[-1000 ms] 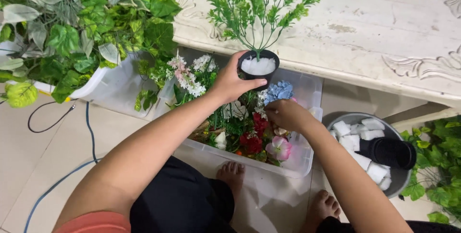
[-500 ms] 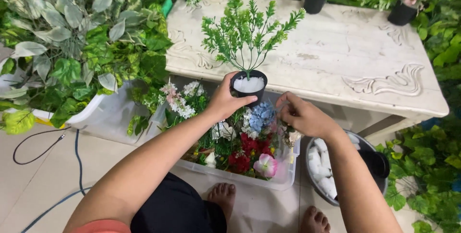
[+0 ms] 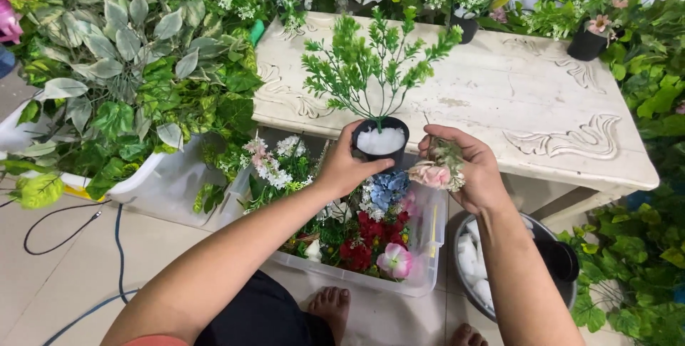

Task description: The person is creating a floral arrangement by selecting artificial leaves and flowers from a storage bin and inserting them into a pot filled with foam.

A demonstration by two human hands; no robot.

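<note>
The small black pot (image 3: 380, 148) sits at the centre of the view, held up in front of the near edge of the white carved tabletop (image 3: 542, 96). It is filled to the rim with white foam, and a green fern sprig (image 3: 374, 64) stands upright in it, fanning toward twelve o'clock. The left hand (image 3: 346, 168) wraps the pot's wall from nine o'clock, its grip closed around the side with the thumb near the rim. The pot looks light and rigid, best taken by the wall as here; the sprig's thin stems would bend if squeezed.

At three o'clock of the pot, just beside it, the right hand (image 3: 467, 168) has its grip closed on a pink artificial flower (image 3: 430, 174) with a bit of green foliage. The bloom looks soft and crushable, so the stem seems the safer place to hold.

Below both hands, at six o'clock, a clear plastic bin (image 3: 421, 275) holds red, blue, white and pink flowers. At four o'clock a round metal basin (image 3: 474, 296) contains white foam pieces and a black pot. Leafy artificial plants crowd the surroundings.
</note>
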